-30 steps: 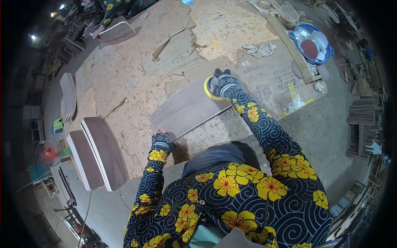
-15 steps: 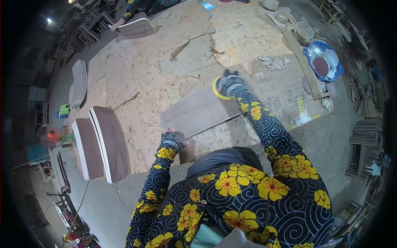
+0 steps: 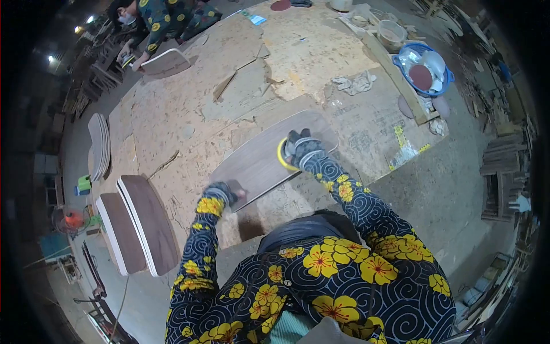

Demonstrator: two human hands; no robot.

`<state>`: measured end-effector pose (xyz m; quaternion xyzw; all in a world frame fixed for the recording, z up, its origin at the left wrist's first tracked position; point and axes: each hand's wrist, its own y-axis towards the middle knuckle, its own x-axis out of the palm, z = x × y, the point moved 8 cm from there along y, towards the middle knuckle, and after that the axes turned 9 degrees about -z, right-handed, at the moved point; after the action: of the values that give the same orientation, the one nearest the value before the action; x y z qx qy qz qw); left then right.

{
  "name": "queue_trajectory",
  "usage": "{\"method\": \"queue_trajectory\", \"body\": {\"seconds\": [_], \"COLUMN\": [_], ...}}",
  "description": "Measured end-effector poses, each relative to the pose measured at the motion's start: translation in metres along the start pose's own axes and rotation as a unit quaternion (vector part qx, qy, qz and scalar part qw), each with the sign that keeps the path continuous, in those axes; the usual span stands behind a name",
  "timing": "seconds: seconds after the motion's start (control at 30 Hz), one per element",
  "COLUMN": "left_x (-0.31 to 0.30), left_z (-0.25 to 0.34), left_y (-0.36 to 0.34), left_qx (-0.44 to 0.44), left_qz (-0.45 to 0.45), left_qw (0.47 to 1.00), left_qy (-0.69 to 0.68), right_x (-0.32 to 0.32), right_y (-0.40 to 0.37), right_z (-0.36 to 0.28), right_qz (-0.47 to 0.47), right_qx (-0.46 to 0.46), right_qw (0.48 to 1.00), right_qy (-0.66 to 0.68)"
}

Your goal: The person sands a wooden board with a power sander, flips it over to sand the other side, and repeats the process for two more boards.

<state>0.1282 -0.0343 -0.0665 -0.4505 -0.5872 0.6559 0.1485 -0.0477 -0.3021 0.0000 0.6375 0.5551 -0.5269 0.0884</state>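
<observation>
A curved brown wooden board (image 3: pixel 258 156) lies at a slant in front of me. My right hand (image 3: pixel 302 147), in a dark glove, is closed over a round yellow-edged sanding pad (image 3: pixel 283 155) near the front edge of the board. At the board's near left corner is my left hand (image 3: pixel 227 195), also gloved with bare fingertips; it grips the edge there, slightly blurred. The pad's underside is hidden against the wood.
Two stacks of curved boards (image 3: pixel 150 226) stand at the left, with another stack (image 3: pixel 99 146) beyond. A person (image 3: pixel 166 23) handles a board (image 3: pixel 166 63) at the far left. A rag (image 3: pixel 354 83), a wooden rail (image 3: pixel 387 69) and a blue basket (image 3: pixel 424 69) are at the right.
My right hand has drawn the sanding pad from the board's far right edge toward its near edge. The view has shifted, and more of the other person shows.
</observation>
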Motion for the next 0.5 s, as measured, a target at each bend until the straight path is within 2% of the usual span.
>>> {"method": "queue_trajectory", "body": {"seconds": [0.03, 0.1, 0.2, 0.23, 0.27, 0.33, 0.4, 0.43, 0.47, 0.5], "left_x": [-0.031, -0.093, -0.131, -0.143, -0.145, -0.155, -0.157, -0.154, -0.159, -0.163], "left_z": [-0.004, 0.000, 0.039, 0.061, 0.091, 0.117, 0.123, 0.123, 0.115, 0.104], "left_y": [0.002, -0.015, 0.083, 0.076, 0.061, 0.045, -0.003, -0.023, -0.030, -0.036], "left_qx": [-0.008, -0.042, 0.159, 0.133, 0.107, 0.065, 0.101, 0.118, 0.111, 0.103], "left_qz": [0.095, 0.289, 0.355, 0.292, 0.225, 0.186, 0.167, 0.151, 0.190, 0.226], "left_qw": [0.995, 0.947, 0.913, 0.935, 0.951, 0.975, 0.972, 0.972, 0.963, 0.954], "left_qy": [-0.033, -0.135, -0.126, -0.154, -0.185, -0.104, -0.128, -0.135, -0.153, -0.167], "right_x": [-0.007, 0.004, -0.005, -0.006, 0.007, 0.036, 0.055, 0.036, 0.021, 0.020], "right_y": [0.007, 0.029, 0.019, 0.010, 0.008, -0.007, -0.034, -0.067, -0.104, -0.113], "right_z": [0.021, 0.092, 0.119, 0.115, 0.122, 0.140, 0.156, 0.160, 0.156, 0.165], "right_qz": [0.044, 0.003, -0.025, -0.020, -0.008, 0.045, 0.129, 0.126, 0.117, 0.184], "right_qx": [0.107, 0.082, 0.020, 0.016, 0.042, 0.055, 0.048, 0.103, 0.157, 0.136], "right_qw": [0.993, 0.988, 0.995, 0.981, 0.980, 0.986, 0.976, 0.987, 0.966, 0.951], "right_qy": [-0.014, 0.133, -0.094, -0.194, -0.192, -0.154, -0.171, -0.003, 0.171, 0.210]}}
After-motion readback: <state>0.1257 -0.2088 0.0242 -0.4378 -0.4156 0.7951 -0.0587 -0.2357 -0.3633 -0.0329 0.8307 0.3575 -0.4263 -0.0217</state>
